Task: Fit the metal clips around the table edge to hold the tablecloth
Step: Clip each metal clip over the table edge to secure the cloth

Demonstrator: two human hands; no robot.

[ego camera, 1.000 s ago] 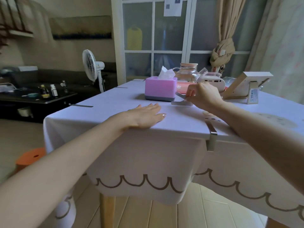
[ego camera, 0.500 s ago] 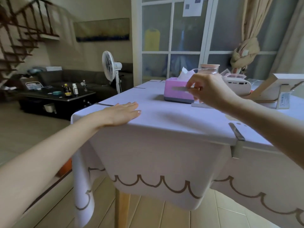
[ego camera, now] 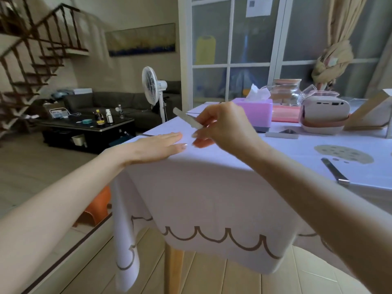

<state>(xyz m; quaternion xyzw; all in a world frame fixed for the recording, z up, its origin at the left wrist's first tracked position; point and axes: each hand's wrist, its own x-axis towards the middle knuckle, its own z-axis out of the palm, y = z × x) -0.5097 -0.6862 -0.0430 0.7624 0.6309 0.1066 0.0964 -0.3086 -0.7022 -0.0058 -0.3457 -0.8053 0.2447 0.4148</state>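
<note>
**Clip lifted from beside the tissue box and carried to the table corner**

A second ago the right hand (ego camera: 224, 126) is down on the cloth just in front of the pink tissue box (ego camera: 256, 112), closing on a clip. Half a second ago it is raised in front of the box. Now it is left of the box and nearer the camera, in the air over the corner of the table (ego camera: 174, 270). The view has also swung left, so a staircase now shows far left of the box. The left hand (ego camera: 157, 145) has kept its place on the corner.

The right hand pinches the metal clip (ego camera: 187, 119) between thumb and forefinger. The strip juts up and to the left, away from the tissue box, clear of the cloth. Its other fingers curl loosely beneath, their tips just beside the left hand's fingertips.

The left hand lies flat, fingers straight and together, palm pressing the white tablecloth (ego camera: 212, 198) down at the corner, left of the box and nearer the camera. It holds nothing.

A spare clip (ego camera: 282, 134) lies on the cloth just in front of the box, to its right. A fitted clip (ego camera: 335, 171) sits over the near table edge, well right of the box. A white projector (ego camera: 324, 111) stands just right of the box.
</note>
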